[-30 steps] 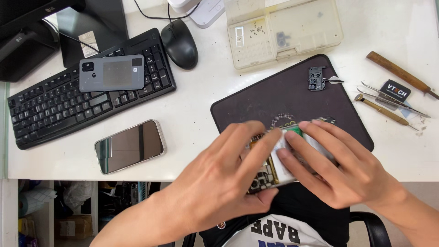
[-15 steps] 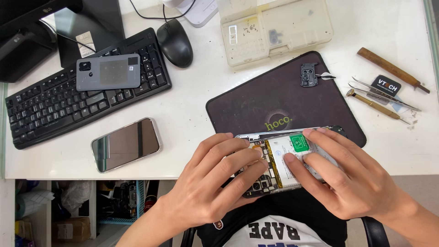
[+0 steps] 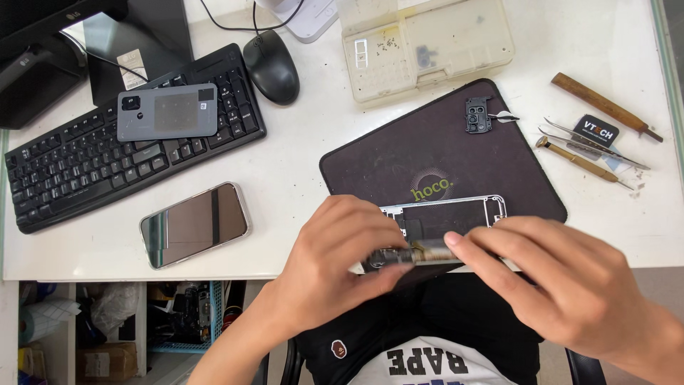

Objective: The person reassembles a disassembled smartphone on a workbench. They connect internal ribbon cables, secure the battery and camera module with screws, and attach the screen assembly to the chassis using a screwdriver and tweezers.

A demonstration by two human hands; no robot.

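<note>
I see both hands gripping an opened phone (image 3: 442, 232) at the counter's (image 3: 299, 178) near edge, over the near end of the dark work mat (image 3: 427, 153). My left hand (image 3: 342, 264) pinches its left end, my right hand (image 3: 563, 285) its right end. The phone's long axis runs left to right along that edge, and it is tipped so its near long side faces me. A grey back cover (image 3: 167, 112) lies on the keyboard (image 3: 128, 142), and another phone (image 3: 194, 224) lies near the left.
</note>
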